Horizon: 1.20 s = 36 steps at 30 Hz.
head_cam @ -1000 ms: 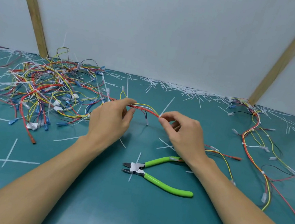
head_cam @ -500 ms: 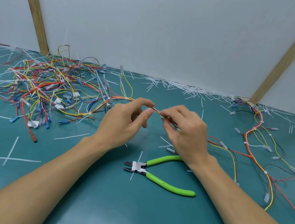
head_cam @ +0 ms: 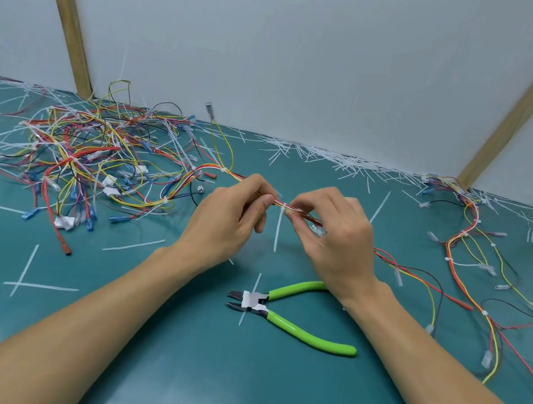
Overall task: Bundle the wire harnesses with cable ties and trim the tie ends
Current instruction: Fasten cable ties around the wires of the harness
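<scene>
My left hand [head_cam: 233, 217] pinches a thin red and yellow wire harness [head_cam: 228, 171] above the green mat. My right hand [head_cam: 334, 235] grips the same harness a finger's width to the right. Between the two hands a white cable tie [head_cam: 278, 227] wraps the wires, and its long tail hangs straight down. The harness runs left into a tangled pile of coloured wires [head_cam: 93, 157] and right toward loose ends [head_cam: 419, 274]. Green-handled cutters [head_cam: 290, 311] lie on the mat just below my right wrist, jaws pointing left.
Another tied harness [head_cam: 469, 257] lies stretched along the right side. Cut white tie ends [head_cam: 332, 159] litter the mat along the white back wall and at the left [head_cam: 25, 274]. Wooden battens lean against the wall.
The hands have shifted slightly right and spread apart, drawing the harness further out of the pile. A white tie with a hanging tail now shows between them.
</scene>
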{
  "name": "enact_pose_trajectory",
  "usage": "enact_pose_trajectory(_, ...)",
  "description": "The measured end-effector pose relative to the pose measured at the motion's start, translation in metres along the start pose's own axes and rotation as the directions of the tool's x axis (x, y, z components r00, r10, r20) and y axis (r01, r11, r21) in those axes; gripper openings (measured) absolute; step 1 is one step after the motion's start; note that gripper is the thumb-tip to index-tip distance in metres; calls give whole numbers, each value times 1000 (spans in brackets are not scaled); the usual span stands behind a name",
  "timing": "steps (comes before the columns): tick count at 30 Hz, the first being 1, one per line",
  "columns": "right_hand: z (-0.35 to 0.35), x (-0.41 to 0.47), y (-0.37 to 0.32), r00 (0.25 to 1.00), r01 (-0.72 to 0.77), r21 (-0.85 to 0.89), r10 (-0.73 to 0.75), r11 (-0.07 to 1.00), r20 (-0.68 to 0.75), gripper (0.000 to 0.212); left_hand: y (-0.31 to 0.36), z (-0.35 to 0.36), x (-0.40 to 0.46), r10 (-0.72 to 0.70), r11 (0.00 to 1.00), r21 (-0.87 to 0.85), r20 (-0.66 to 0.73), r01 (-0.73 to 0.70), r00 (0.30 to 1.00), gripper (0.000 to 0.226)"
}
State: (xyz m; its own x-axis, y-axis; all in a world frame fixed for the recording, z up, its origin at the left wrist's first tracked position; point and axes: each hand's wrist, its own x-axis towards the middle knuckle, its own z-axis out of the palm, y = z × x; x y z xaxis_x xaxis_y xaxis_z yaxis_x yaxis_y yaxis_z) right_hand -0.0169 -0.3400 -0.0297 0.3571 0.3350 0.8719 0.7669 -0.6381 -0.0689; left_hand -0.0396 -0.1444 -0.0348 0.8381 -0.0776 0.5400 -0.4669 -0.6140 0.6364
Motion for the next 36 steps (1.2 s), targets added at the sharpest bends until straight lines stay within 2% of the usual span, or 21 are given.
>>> enact_pose_trajectory(7, -2, -2, 3, 995, -83, -14, 84, 996, 60, 14, -3, -1, 1, 10, 1000, -4, -80, -11, 997, 14)
enact_pose_trajectory(12, -1, -4, 4, 990, -118, 23, 116, 993, 81, 4, -3, -3, 1, -23, 1000, -21, -67, 22, 997, 14)
enact_pose_trajectory(18, 5, -7, 4, 981, -134, 55, 125, 989, 149, 4, -1, -4, 1, -58, 998, -17, -59, 57, 997, 22)
enact_pose_trajectory(23, 6, -8, 5, 980, -136, 55, 127, 989, 152, 4, -2, -3, 2, -80, 997, -26, -80, 78, 994, 24)
enact_pose_trajectory(25, 5, -8, 5, 981, -165, 71, 156, 984, 113, 12, -4, -3, 3, -107, 992, -71, -115, 100, 987, 24)
enact_pose_trajectory(29, 0, -3, 8, 972, -207, 114, 218, 972, -90, 25, -12, -6, 6, -207, 972, -150, -181, 181, 961, 28)
enact_pose_trajectory(32, -2, -2, 8, 955, -241, 153, 262, 959, -142, 28, -18, -8, 8, -283, 952, -174, -200, 250, 938, 29)
enact_pose_trajectory(36, 0, -8, 15, 904, -427, 81, 427, 901, 17, 26, -25, -12, 10, -362, 918, -258, -230, 302, 903, 30)
